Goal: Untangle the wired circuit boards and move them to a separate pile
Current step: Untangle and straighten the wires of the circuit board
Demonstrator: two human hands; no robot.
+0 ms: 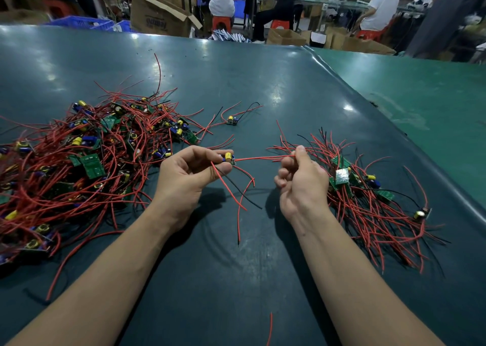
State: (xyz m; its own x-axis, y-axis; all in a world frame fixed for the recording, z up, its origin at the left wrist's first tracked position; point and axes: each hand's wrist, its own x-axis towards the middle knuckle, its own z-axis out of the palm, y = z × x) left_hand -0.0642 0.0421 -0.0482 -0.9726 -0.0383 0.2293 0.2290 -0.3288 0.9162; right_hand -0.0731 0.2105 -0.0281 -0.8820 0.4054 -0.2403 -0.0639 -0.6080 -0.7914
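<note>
Two piles sat on the dark green table (263,88), apparently to keep unsorted and sorted apart: the big tangled pile (86,159) on the left, the smaller sorted pile (368,201) on the right, well apart with bare mat between. One stray board (232,120) lay alone further back, between the piles.

The board being worked (228,159), with a yellow capacitor on top, was held up off the table in the gap between the piles, probably so its leads hung free and could be checked for snags. Several red leads and a black one dangled below it toward the near side.

Left hand (184,177): fingers curled, thumb and fingertips pinching the board at its edge. Right hand (299,180): thumb and index pinching the far end of one red wire (263,158), the other fingers loosely curled and holding nothing. That wire ran nearly straight between the hands, likely pulled taut to straighten it or confirm it was free of the others.

A loose red wire scrap (270,328) lay near the bottom edge. Judged step: board already out of the tangle, not yet set on the right pile.
</note>
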